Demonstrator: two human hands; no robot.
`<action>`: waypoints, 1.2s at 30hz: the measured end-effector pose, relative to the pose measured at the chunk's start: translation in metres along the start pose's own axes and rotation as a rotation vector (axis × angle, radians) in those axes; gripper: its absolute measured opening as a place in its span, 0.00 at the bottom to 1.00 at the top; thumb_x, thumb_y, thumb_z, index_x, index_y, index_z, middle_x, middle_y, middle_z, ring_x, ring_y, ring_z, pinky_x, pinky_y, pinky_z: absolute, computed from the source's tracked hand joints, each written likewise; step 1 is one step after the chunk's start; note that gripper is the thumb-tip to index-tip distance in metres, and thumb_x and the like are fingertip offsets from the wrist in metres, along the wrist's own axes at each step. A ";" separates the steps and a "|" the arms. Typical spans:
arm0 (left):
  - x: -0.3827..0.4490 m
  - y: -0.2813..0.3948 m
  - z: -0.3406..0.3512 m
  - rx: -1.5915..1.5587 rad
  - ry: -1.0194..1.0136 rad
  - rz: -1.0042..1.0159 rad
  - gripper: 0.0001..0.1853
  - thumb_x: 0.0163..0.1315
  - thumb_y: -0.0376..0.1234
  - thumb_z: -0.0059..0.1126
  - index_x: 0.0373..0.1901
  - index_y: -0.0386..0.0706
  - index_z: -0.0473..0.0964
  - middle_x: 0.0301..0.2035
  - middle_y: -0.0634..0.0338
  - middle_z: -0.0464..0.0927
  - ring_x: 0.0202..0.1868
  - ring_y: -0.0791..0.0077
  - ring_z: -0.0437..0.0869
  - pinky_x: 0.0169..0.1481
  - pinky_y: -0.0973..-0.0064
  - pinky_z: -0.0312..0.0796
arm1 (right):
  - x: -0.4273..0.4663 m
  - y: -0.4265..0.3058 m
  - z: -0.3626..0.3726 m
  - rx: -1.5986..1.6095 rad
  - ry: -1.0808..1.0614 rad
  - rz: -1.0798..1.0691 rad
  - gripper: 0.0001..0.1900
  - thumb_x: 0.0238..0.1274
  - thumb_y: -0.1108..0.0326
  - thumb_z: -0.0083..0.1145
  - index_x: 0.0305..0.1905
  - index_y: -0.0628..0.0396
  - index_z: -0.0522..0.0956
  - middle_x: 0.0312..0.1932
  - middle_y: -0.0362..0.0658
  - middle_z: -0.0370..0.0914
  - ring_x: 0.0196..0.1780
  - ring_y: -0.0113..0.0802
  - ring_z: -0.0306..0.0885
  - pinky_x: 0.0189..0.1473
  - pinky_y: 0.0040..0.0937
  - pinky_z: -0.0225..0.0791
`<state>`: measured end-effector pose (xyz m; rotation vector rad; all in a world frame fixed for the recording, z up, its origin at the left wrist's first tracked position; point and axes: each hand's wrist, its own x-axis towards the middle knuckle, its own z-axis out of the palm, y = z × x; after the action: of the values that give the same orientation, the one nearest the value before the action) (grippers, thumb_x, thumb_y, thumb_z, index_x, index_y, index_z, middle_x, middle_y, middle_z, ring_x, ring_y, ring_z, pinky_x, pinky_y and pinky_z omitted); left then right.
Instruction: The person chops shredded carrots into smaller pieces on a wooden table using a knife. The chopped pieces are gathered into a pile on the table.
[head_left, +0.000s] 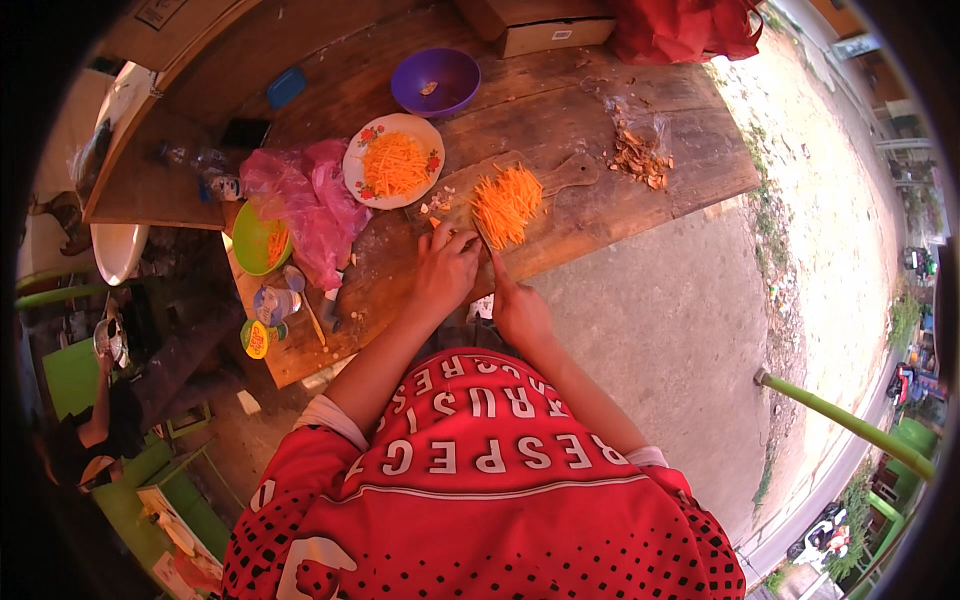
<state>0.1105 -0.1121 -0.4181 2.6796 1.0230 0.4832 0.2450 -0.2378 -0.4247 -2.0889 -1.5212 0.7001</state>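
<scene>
My right hand (521, 311) grips a knife (484, 236), its index finger stretched along the back of the blade. The blade rests at the near side of a wooden cutting board (553, 180), beside a heap of carrot strips (508, 204). Left of the blade, my left hand (448, 270) bends its fingers down onto the board. Orange carrot (435, 222) shows at those fingertips; most of the piece is hidden. Chopped pale bits, perhaps shallot or garlic (439, 199), lie past the left hand. A floral plate (358, 180) behind them bears more carrot strips.
At the back stand a purple bowl (457, 82) and a cardboard box (559, 37). Left are a pink plastic bag (300, 187), a green bowl (244, 244), and a plastic cup (274, 306). Brownish peelings (637, 159) lie right. The wooden table's edge (637, 229) runs close by.
</scene>
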 end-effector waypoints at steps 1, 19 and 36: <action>0.000 0.000 0.000 -0.006 -0.011 -0.001 0.16 0.62 0.33 0.65 0.51 0.42 0.88 0.55 0.65 0.83 0.68 0.57 0.72 0.66 0.54 0.65 | 0.001 0.001 0.001 0.003 0.003 -0.001 0.33 0.72 0.69 0.52 0.81 0.49 0.64 0.26 0.62 0.81 0.29 0.63 0.83 0.34 0.60 0.75; -0.009 0.002 -0.001 -0.142 0.112 -0.109 0.18 0.62 0.32 0.65 0.54 0.46 0.87 0.61 0.63 0.81 0.70 0.56 0.70 0.70 0.52 0.62 | 0.001 -0.002 -0.008 -0.203 0.208 -0.077 0.25 0.70 0.64 0.59 0.70 0.34 0.81 0.25 0.44 0.79 0.26 0.47 0.83 0.28 0.47 0.76; -0.003 0.006 -0.021 0.027 -0.090 0.038 0.28 0.55 0.30 0.63 0.62 0.50 0.83 0.75 0.52 0.64 0.78 0.50 0.57 0.76 0.45 0.57 | -0.001 -0.001 -0.010 -0.302 0.260 -0.167 0.25 0.67 0.64 0.63 0.68 0.34 0.83 0.23 0.40 0.77 0.24 0.43 0.82 0.27 0.43 0.76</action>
<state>0.1039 -0.1168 -0.3974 2.7217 0.9619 0.3544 0.2503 -0.2390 -0.4167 -2.1292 -1.7063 0.1360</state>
